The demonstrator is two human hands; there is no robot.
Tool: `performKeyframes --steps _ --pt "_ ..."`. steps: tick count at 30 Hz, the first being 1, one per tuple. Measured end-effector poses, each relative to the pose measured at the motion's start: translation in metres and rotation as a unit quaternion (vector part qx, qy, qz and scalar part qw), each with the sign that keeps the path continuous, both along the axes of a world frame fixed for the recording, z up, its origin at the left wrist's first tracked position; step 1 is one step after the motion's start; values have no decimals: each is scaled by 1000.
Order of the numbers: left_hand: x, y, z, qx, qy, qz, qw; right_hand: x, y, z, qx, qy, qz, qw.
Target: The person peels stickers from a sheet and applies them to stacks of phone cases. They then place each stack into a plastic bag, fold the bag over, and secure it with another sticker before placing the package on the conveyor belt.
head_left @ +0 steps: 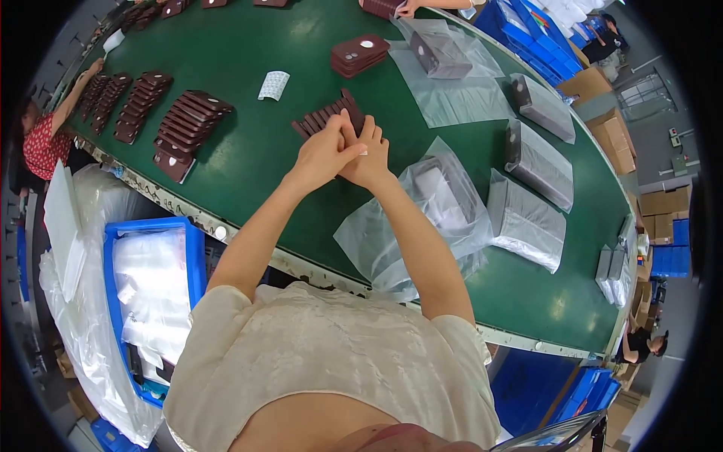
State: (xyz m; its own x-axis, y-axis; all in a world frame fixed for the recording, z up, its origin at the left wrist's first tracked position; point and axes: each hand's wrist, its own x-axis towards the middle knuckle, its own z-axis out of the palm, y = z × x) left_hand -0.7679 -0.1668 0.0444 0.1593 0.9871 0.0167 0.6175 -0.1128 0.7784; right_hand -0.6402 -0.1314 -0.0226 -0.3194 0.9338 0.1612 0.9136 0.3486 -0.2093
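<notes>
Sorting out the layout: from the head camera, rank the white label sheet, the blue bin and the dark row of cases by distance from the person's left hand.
1. Row of cases, at the left hand.
2. Label sheet, farther up the belt.
3. Blue bin, off the belt's near edge.

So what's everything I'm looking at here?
belt: one, green, across the middle
brown pieces: several fanned rows, dark brown, left part of belt
row: one, dark brown, at both hands
stack: one, dark brown, far centre
bags: several, clear, filled, right side
open bag: one, clear, near edge
bin: one, blue, lower left
co-worker: one, red top, far left
left hand: on the row
right hand: on the row
</notes>
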Motion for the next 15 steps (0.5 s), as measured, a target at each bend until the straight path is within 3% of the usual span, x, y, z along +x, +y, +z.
performKeyframes --steps 1,2,4,5,6,7,8,13,15 --pt "-6 0 -13 2 1 1 1000 1 0 0 2 1 1 1000" --pt "-20 2 -44 100 -21 107 989 3 -3 7 -5 23 -1 1000" --pt "-40 5 -79 291 -60 306 905 4 -6 18 -19 72 -7 997" --pt "-43 3 -85 294 -58 305 904 8 0 18 -16 75 -6 997" --pt "-40 -6 -84 139 -201 275 930 17 10 16 -51 155 1 987" --pt "-35 -15 -82 -21 -337 234 912 25 20 13 -86 231 12 969" --pt "-31 -21 -81 -179 -459 182 851 29 28 9 -123 304 24 945" --pt "-12 -10 -64 -164 -423 121 883 34 35 5 -146 272 -3 951" --pt "-22 -15 -62 69 -392 72 915 26 3 17 -54 442 43 894"
